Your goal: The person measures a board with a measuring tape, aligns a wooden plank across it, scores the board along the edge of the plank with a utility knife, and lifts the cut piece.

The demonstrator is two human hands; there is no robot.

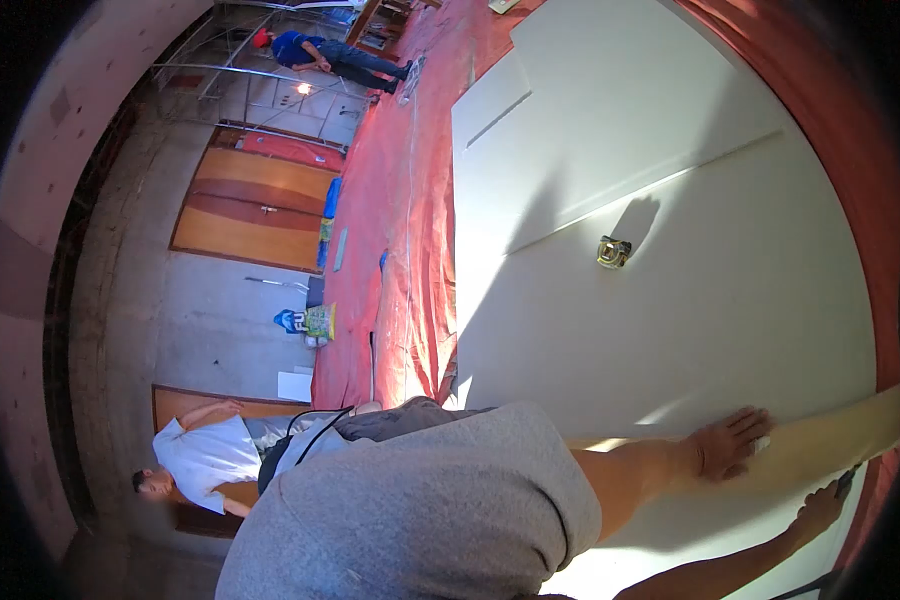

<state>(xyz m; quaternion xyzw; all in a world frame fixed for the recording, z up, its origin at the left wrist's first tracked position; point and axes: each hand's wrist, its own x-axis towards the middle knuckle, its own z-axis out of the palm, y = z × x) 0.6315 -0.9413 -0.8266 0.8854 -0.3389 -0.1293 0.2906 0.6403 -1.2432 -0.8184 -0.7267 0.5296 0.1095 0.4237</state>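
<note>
In the head view, the left hand (732,446) lies palm down with fingers spread on a long beige strip (835,440), which sits across a large white panel (610,340). The right hand (822,506) is closed around a dark-handled tool (847,482) (it may be a knife, but the blade is hard to make out), held at the strip's edge near the panel's end. A tape measure (614,252) rests on the panel, apart from both hands. As far as I can judge, the work is under way: the strip is in position and the tool is at its edge. No finished line shows beside it, so how much is left I cannot tell. Red sheeting (410,200) covers the floor; a person in a white shirt (210,455) stands well apart.
</note>
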